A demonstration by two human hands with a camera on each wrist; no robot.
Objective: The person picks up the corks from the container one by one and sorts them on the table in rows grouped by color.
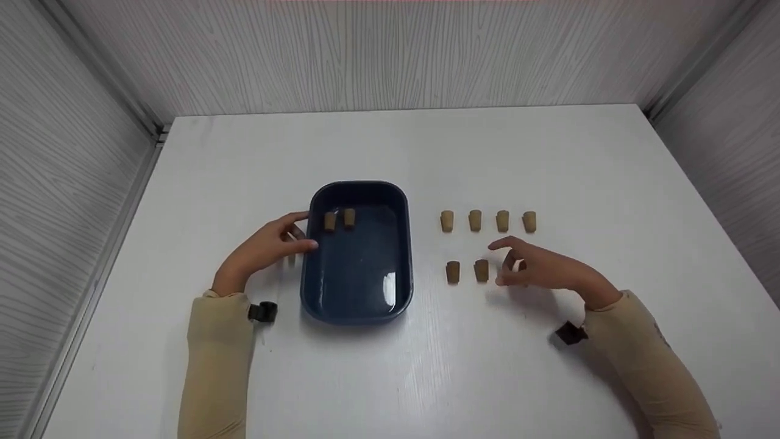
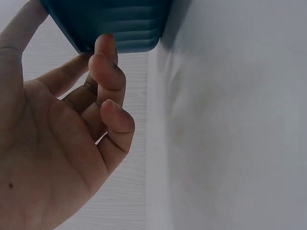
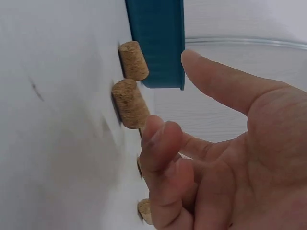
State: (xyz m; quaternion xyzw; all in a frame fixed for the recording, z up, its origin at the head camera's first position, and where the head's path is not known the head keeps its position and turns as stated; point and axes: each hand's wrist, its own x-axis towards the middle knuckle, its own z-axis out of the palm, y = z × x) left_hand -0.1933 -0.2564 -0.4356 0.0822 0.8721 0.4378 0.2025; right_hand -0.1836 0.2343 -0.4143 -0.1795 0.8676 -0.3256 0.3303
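A dark blue tray (image 1: 359, 305) stands on the white table with two corks (image 1: 349, 219) inside, near its far left. My left hand (image 1: 268, 244) grips the tray's left side, thumb over the rim and index finger against the outer wall; its other fingers curl loosely, holding nothing. A small tan patch below that thumb is too hidden to identify. My right hand (image 1: 539, 266) hovers with relaxed, bent fingers just right of two darker corks, the nearer one (image 1: 481, 271) close to its fingertips. In the right wrist view, the cork (image 3: 132, 103) lies apart from the fingers.
A row of several lighter corks (image 1: 475, 221) lies beyond the darker pair, right of the tray. White wood-grain panels (image 1: 390, 55) enclose the table (image 1: 390, 384) at the back and sides. A small black device sits at each sleeve's cuff.
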